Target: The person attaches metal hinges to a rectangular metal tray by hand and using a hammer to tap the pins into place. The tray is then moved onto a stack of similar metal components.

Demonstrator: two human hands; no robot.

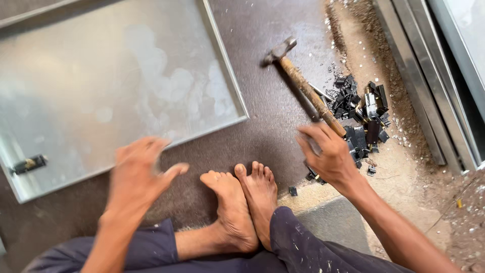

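While the right hand (331,154) grips the hammer (303,86) handle beside the black clips (361,114), the left hand (139,169) hovers, fingers spread wide, at the metal panel (116,76) edge.

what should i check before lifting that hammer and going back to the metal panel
1. Right hand on hammer handle end: ok, fingers at the grip, closure cannot tell.
2. Left hand free: ok, open and blurred, holding nothing.
3. Feet out of the swing path: not ok, bare and close to the panel edge.
4. Panel lying flat: ok.
5. Black parts beside the handle: not ok, loosely piled.
6. Latch seated on panel: cannot tell.
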